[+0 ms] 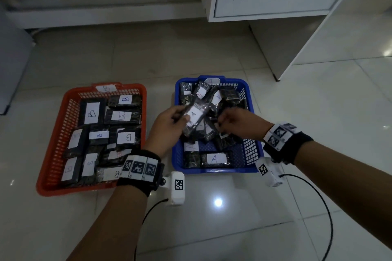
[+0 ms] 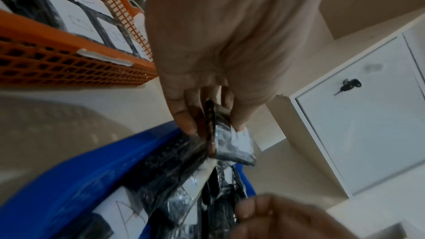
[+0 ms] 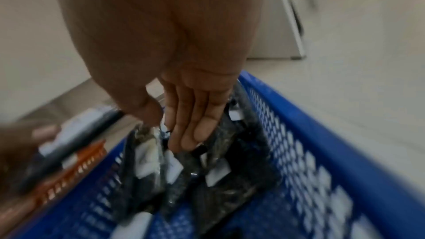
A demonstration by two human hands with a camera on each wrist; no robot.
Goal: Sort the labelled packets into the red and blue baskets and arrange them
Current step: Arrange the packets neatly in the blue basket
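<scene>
While the red basket (image 1: 53, 133) already holds its B-labelled packets (image 1: 92, 113) laid mostly flat in rows, the blue basket (image 1: 250, 99) is a loose heap of A packets, and both hands work over it. The left hand (image 1: 167, 125) pinches one A packet (image 1: 194, 116) near its end, thumb on one face and fingers (image 2: 184, 115) on the other, holding it above the heap. The right hand (image 1: 235, 122) reaches down into the pile with thumb and fingers (image 3: 190, 124) closing on the top edge of another packet (image 3: 147, 144) (the blur makes the grip hard to read, but it looks like a pinch). The packets seem light and slim, wrapped in glossy crinkled film — probably slippery and somewhat flexible, though not fragile. A grip across the short end, thumb pressing the paper label rather than bare film, should hold best — and laying each flat would tidy the heap.
</scene>
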